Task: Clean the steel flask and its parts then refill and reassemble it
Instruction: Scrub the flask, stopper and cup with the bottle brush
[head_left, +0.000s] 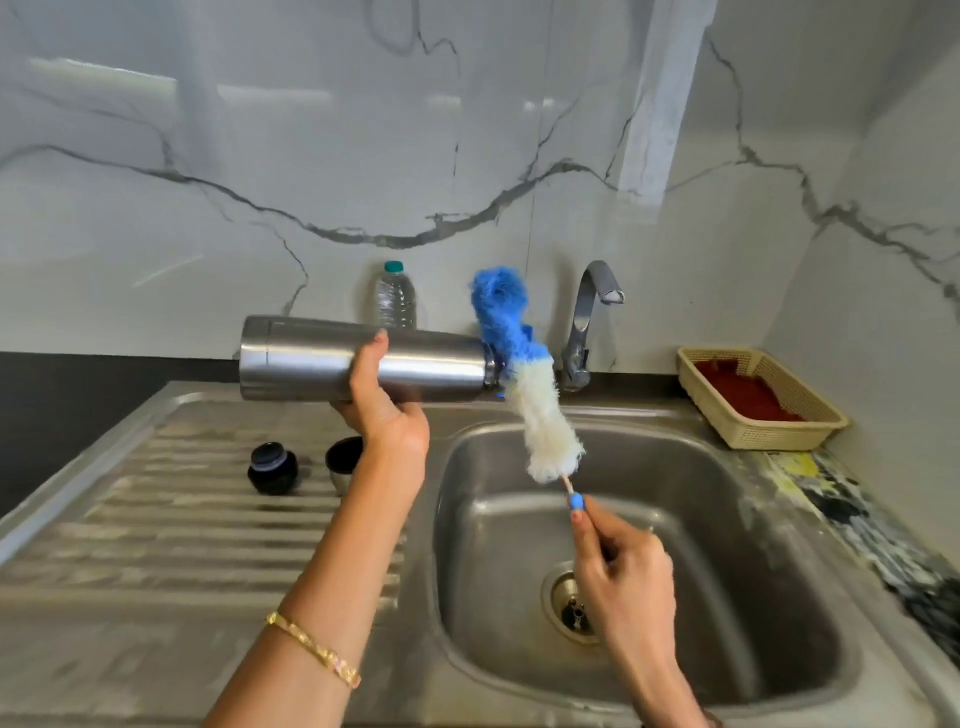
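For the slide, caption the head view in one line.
Left hand holds the steel flask sideways over the sink while right hand holds the blue-and-white bottle brush at its mouth.

A home kitchen: steel sink (644, 686) with ribbed drainboard (208, 519) at lower frame, tap (587, 322) at centre, marble-look wall (311, 156) above.

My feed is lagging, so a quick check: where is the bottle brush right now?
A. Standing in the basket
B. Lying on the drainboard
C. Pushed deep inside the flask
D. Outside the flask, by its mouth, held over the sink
D: the right hand holds the brush by its handle, with the whole bristle head visible outside the flask, which the left hand holds sideways above the sink.
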